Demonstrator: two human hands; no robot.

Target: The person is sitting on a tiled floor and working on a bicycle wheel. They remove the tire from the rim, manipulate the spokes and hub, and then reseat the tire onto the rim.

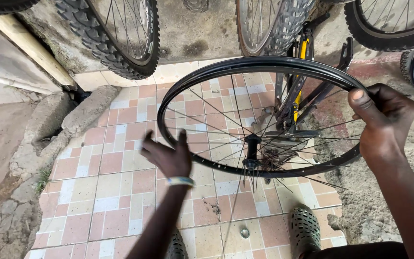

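Note:
A bare black bicycle wheel rim (245,64) with thin spokes and a black hub (252,144) hangs level in front of me, above the tiled floor. My right hand (382,120) grips the rim at its right side, thumb on top. My left hand (168,156) is spread with fingers apart at the rim's left side, just under its edge and slightly blurred; whether it touches the rim I cannot tell. A pale band sits on my left wrist (180,181).
Several bicycles with knobby tyres (106,48) stand along the back wall, one with a yellow frame (303,52). Pink and cream floor tiles (116,192) lie underneath, broken concrete (49,124) to the left, rough ground to the right. A small round metal piece (245,233) lies near my green shoes (305,229).

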